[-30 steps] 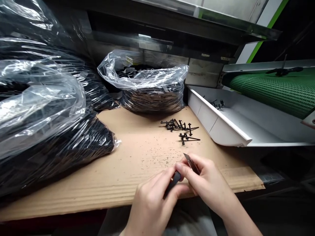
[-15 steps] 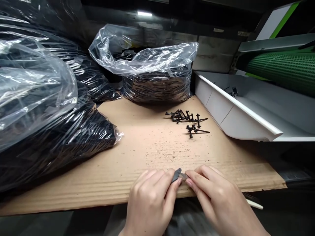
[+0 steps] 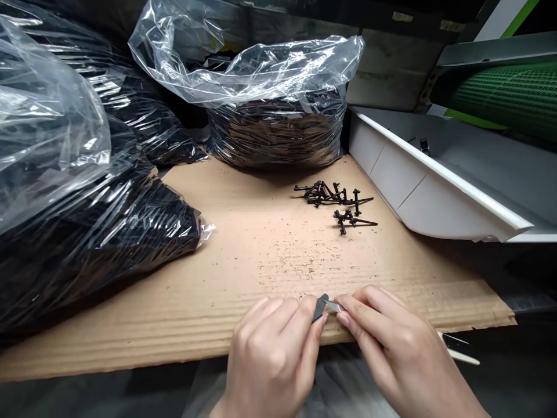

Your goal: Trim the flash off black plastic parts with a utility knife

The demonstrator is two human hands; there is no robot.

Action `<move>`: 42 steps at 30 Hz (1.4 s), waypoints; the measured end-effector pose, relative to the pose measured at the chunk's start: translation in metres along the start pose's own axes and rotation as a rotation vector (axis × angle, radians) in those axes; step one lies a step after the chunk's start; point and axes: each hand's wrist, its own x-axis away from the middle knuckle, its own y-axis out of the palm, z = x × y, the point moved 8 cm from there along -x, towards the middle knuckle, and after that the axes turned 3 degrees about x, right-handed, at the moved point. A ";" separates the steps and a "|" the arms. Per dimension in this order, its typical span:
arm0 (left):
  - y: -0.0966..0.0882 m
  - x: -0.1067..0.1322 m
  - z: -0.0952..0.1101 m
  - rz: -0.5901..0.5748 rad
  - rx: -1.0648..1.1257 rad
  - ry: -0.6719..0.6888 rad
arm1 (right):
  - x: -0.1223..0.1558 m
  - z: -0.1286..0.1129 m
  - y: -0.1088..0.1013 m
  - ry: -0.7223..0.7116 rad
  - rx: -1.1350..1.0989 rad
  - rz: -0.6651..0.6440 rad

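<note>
My left hand (image 3: 272, 348) is closed around a small dark grey plastic part (image 3: 321, 307), whose rounded end sticks out past the thumb and forefinger. My right hand (image 3: 391, 342) pinches a small pointed metal blade (image 3: 333, 305) between thumb and fingertips. The blade's tip meets the part near its rounded end. Both hands are at the front edge of a cardboard sheet (image 3: 217, 313). Beyond them, fine dark shavings (image 3: 304, 261) are scattered over the cardboard. Most of the part is hidden in my left fingers.
Black plastic sprue pieces (image 3: 331, 194) lie beyond the shavings. A clear bag of dark parts (image 3: 278, 128) stands behind; another large bag (image 3: 108, 232) fills the left. A grey chute (image 3: 435, 186) with a few black pieces borders the right, beside a green belt (image 3: 500, 96).
My view has shifted slightly, moving the bags and chute in the picture. The blade has turned and now shows more of its length against the grey part. Both hands keep their hold.
</note>
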 end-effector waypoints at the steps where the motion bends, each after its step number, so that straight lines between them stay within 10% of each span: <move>1: 0.000 0.000 0.001 -0.002 0.002 0.004 | -0.001 0.001 0.000 0.013 0.015 0.001; 23: -0.019 0.001 0.011 0.093 0.211 0.090 | -0.021 -0.003 0.000 0.274 -0.620 -0.292; 27: -0.016 -0.007 -0.004 0.070 0.511 -0.175 | -0.013 0.002 -0.007 0.255 -0.683 -0.196; 31: 0.015 -0.002 -0.026 -0.002 1.178 -0.701 | 0.001 0.003 -0.029 0.178 -0.547 0.294; 34: 0.025 -0.004 -0.021 -0.028 1.338 -0.770 | 0.012 -0.015 -0.030 -0.003 -0.391 0.503; 42: 0.024 -0.002 -0.022 -0.013 1.306 -0.791 | 0.012 -0.016 -0.025 -0.091 -0.056 0.157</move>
